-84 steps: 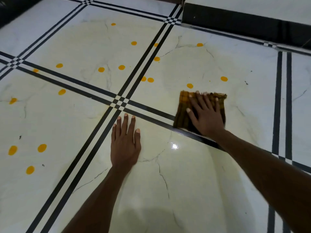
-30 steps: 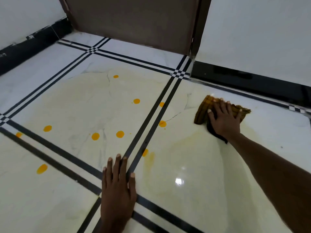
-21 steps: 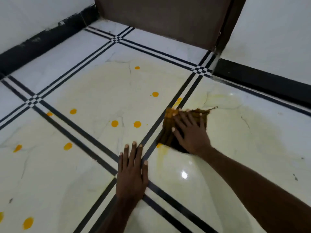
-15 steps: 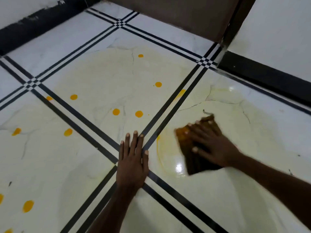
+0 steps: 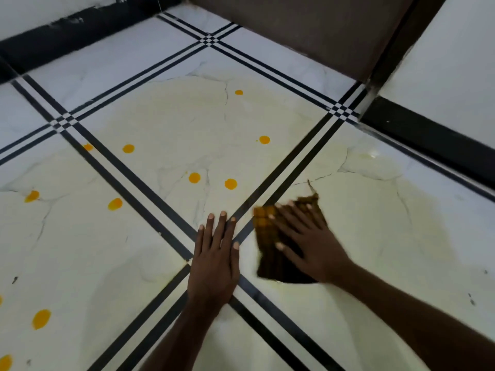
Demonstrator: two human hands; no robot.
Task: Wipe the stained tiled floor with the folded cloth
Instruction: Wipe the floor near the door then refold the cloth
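A folded brown and yellow checked cloth (image 5: 267,245) lies flat on the white tiled floor (image 5: 375,223), just right of the crossing black lines. My right hand (image 5: 308,242) presses on it with fingers spread and straight, blurred by motion. My left hand (image 5: 214,261) rests flat on the floor over the line crossing, a little left of the cloth and apart from it. Several orange spots (image 5: 231,184) dot the tiles to the left and beyond, inside a pale yellow film. The tile under the cloth carries no spots, only yellowish smear.
Black double lines (image 5: 134,178) cross the floor. A black skirting (image 5: 428,135) runs along the white wall at right and another at far left. A brown door (image 5: 308,30) stands at the back. A few dark specks lie at the right.
Over the last second my right hand swept the cloth from the far right tile toward me and leftward, ending close to the left hand. Orange spots along that path are gone. The left hand stayed planted.
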